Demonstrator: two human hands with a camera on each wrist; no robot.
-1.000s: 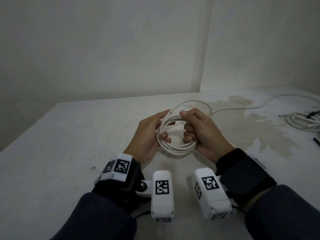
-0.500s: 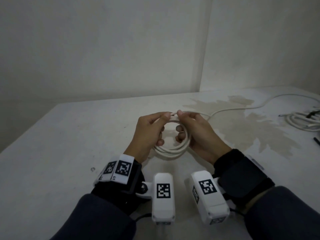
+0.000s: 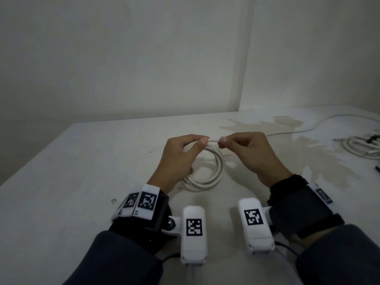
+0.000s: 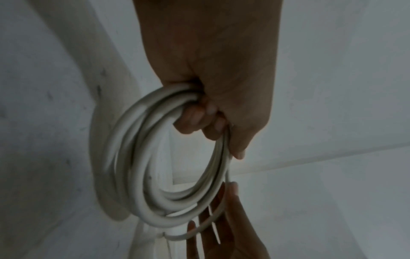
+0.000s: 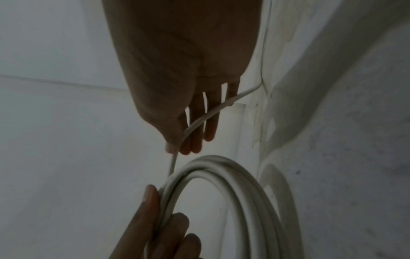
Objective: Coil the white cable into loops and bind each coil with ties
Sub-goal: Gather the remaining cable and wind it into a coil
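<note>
A coil of white cable [image 3: 216, 173] hangs just above the white table [image 3: 82, 182] in the head view. My left hand [image 3: 202, 143] grips the coil's top left, fingers curled through the loops [image 4: 142, 166]. My right hand [image 3: 223, 140] pinches the loose strand [image 3: 213, 140] a little to the right of the left thumb, clear of the coil. In the right wrist view the strand [image 5: 199, 121] crosses my right fingers [image 5: 195, 136] and drops to the coil [image 5: 233, 184]. From there the cable [image 3: 298, 131] trails off to the far right of the table.
A second bundle of white cable [image 3: 362, 148] lies at the table's right edge, with a small dark object [image 3: 377, 169] near it. A brownish stain [image 3: 312, 157] covers the table's right part. Walls close off the back; the table's left edge [image 3: 41, 157] runs diagonally.
My right hand let go of the coil and now pinches the loose strand at the top, sliding right. The coil hangs from my left hand alone, lower and flatter.
</note>
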